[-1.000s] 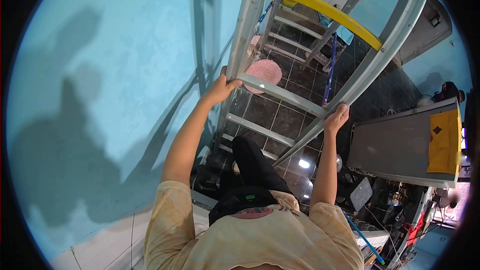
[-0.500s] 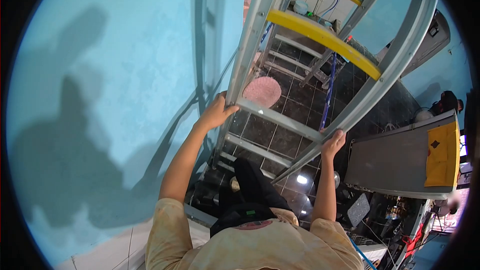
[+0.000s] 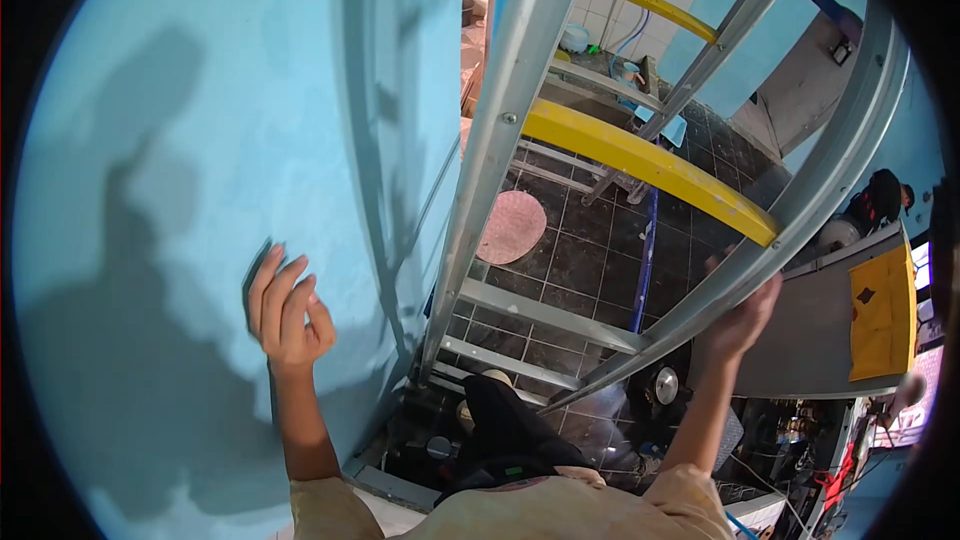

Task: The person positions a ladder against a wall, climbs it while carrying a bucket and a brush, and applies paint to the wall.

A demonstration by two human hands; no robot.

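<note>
An aluminium stepladder (image 3: 550, 310) with yellow crosspieces stands in front of me, its legs spread over the dark floor. My left hand (image 3: 290, 315) is off the ladder, by the light blue wall; its fingers are loosely bent, a little apart, with nothing in them. On the other side, my right hand (image 3: 742, 320) is around the right rail, slightly blurred, and some fingertips show past the rail's far side. The wide yellow crosspiece (image 3: 650, 165) spans the rails above both hands.
The blue wall (image 3: 200, 190) rises close on my left. A pink round mat (image 3: 513, 227) lies on black floor tiles beyond the rungs. At the right are a grey cabinet-like surface (image 3: 800, 330) with a yellow cloth (image 3: 880, 310) and cluttered items. A blue pole (image 3: 646, 260) stands behind the ladder.
My left hand has let go of the left rail and moved left to the wall. My right hand has shifted up and right along its rail. The ladder appears closer.
</note>
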